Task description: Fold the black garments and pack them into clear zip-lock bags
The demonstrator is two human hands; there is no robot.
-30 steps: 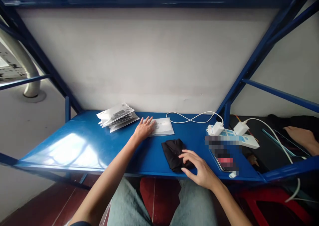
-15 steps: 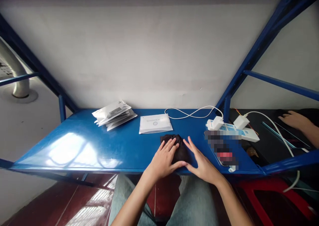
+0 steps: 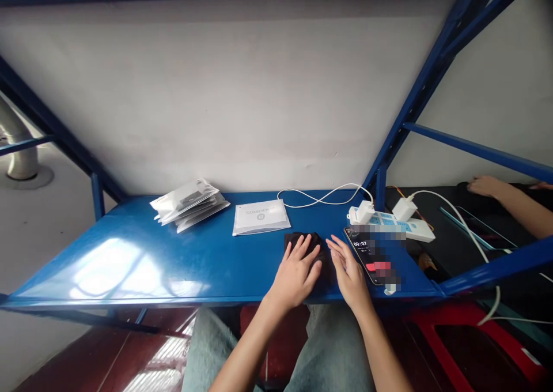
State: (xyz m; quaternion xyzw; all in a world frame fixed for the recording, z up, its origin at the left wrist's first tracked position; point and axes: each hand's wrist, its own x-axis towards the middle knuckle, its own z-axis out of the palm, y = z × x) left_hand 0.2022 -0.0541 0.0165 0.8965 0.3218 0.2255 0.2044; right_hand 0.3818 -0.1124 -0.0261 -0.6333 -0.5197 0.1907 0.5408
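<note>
A folded black cloth (image 3: 309, 242) lies on the blue shelf (image 3: 173, 259) near its front edge. My left hand (image 3: 296, 271) rests flat on the cloth, fingers spread. My right hand (image 3: 348, 270) lies flat beside it on the cloth's right part, fingers straight. Both hands press down and grip nothing. Most of the cloth is hidden under them. A flat white packet (image 3: 260, 217) sits just behind the cloth.
A stack of white packets (image 3: 188, 203) lies at the back left. A phone (image 3: 368, 255), a white power strip (image 3: 391, 221) with chargers and a white cable (image 3: 322, 196) are on the right. Another person's hand (image 3: 486, 185) rests on the neighbouring dark surface.
My left hand left the white packet and came down on the black cloth beside my right hand. Both hands now lie flatter on it. The view shifted a little to the right.
</note>
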